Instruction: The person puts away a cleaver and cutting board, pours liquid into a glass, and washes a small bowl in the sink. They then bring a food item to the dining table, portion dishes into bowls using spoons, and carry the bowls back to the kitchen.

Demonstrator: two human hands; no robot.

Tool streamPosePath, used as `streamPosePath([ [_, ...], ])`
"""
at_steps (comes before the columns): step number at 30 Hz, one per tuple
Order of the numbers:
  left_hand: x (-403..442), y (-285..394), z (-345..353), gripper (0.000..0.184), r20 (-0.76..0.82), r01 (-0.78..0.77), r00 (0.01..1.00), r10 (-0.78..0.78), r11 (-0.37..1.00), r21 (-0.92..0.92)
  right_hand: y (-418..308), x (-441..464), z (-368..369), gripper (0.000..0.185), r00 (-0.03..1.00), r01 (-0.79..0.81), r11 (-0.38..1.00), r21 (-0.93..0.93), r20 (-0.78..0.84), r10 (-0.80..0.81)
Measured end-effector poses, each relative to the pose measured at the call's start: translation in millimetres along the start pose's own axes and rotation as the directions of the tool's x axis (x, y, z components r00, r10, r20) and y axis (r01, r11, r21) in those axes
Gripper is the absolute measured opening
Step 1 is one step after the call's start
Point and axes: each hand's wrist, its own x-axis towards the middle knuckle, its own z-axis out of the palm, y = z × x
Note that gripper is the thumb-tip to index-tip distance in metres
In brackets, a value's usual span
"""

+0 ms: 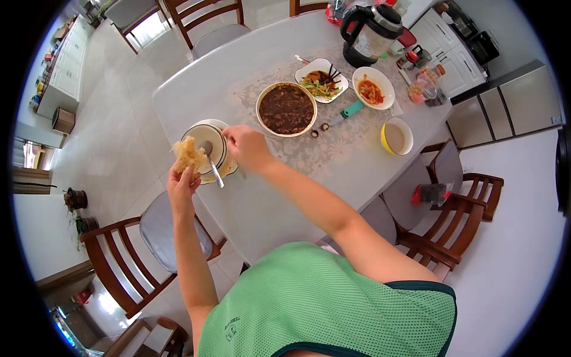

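Over the left part of the table, my left hand (pixel 182 183) holds a torn piece of bread (pixel 188 156) between closed fingers. My right hand (pixel 248 147) is at the right edge of a stack of bowls (pixel 209 132), its fingers pinched together; what they hold, if anything, is too small to name. A metal spoon (pixel 213 163) leans in the top bowl, its handle pointing toward me. Right of my right hand stands a large bowl of dark brown food (pixel 286 109).
Beyond are a plate of shredded vegetables (pixel 322 83), a bowl with red food (pixel 372 89), a green-handled knife (pixel 351 110), a yellow cup (pixel 397 136) and a glass blender jug (pixel 372 35). Jars stand at the table's far right. Wooden chairs (pixel 125 253) surround the table.
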Motion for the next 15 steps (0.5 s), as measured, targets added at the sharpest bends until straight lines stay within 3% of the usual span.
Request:
streamPosePath([
  [4,14,-5,-1,0.026,0.026,0.007,1.000,-0.009,0.997,0.083,16,-23,-26,0.013,0.992,-0.102,0.990,0.095,-0.064,0.109],
  [8,24,-1,3,0.022,0.056,-0.036,0.998,0.027,0.982,0.183,50,-43,-42,0.015,0.938,-0.295,0.913,0.280,-0.096,0.333],
  [11,30,-1,3,0.021,0.066,-0.044,0.997,0.028,0.966,0.254,85,-48,-72,0.013,0.799,-0.431,0.702,0.567,-0.121,0.588],
  [13,32,-1,4,0.022,0.056,-0.046,0.998,0.032,0.964,0.263,131,-47,-102,0.014,0.712,-0.362,0.554,0.750,-0.161,0.683],
  [15,30,2,4,0.023,0.019,-0.026,1.000,0.022,0.970,0.241,171,-42,-135,0.015,0.545,-0.310,0.448,0.839,-0.230,0.807],
])
